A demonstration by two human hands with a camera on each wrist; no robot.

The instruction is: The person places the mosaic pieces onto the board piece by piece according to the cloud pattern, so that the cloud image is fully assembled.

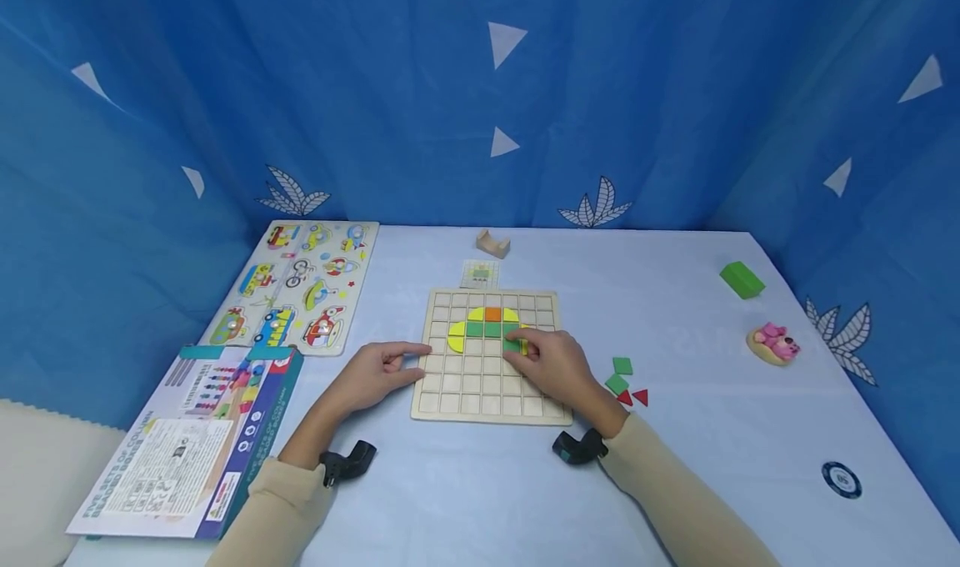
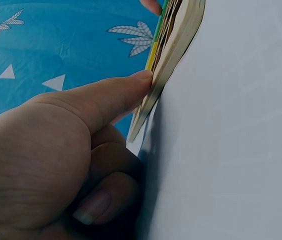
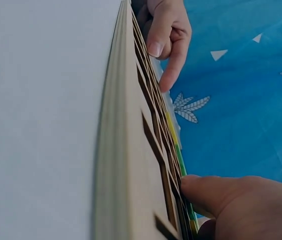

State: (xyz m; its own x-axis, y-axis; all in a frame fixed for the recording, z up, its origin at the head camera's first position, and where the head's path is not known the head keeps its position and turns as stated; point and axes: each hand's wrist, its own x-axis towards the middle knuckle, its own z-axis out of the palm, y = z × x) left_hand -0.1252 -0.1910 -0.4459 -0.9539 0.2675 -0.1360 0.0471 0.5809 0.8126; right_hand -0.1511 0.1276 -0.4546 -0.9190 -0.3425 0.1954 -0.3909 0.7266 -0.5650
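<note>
A wooden grid board [image 1: 480, 383] lies flat on the table, bearing yellow rounded pieces [image 1: 456, 337], an orange square [image 1: 492, 313] and a row of green squares [image 1: 483, 329]. My left hand [image 1: 369, 375] touches the board's left edge with thumb and index fingertip, set apart from each other. In the left wrist view the thumb [image 2: 116, 95] lies along that edge. Over the board's right half, my right hand [image 1: 558, 365] pinches a green square [image 1: 512, 346] between thumb and index finger, low at the grid. The right hand hides part of the pattern there.
Loose green squares [image 1: 622, 366] and red triangles [image 1: 640, 397] lie right of the board. Behind it are a small pattern card [image 1: 480, 274] and a wooden holder [image 1: 492, 244]. A vehicle puzzle [image 1: 292, 292] and a box [image 1: 180, 450] stand left; a green block [image 1: 742, 280], pink figurine [image 1: 774, 343] and round chip [image 1: 842, 479] right.
</note>
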